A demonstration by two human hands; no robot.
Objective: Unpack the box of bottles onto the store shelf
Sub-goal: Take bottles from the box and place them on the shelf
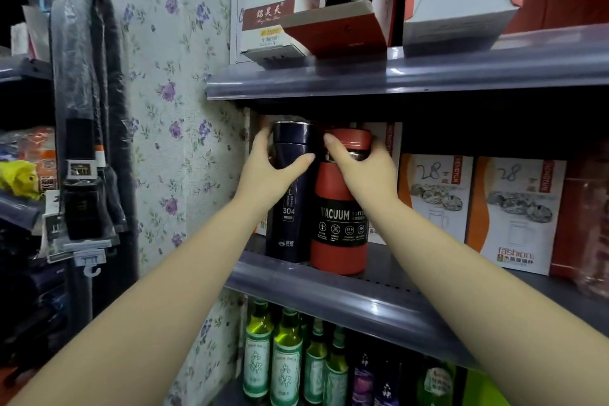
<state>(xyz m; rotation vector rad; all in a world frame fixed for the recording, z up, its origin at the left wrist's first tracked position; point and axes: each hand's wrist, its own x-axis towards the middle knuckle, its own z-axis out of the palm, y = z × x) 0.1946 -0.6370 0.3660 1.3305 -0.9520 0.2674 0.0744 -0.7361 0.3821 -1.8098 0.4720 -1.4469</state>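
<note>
While both bottles stand at centre frame on the middle shelf, left hand fingers wrap the navy bottle and right hand fingers clasp the red bottle. Touching and near the front lip, either could tip with a nudge.
</note>
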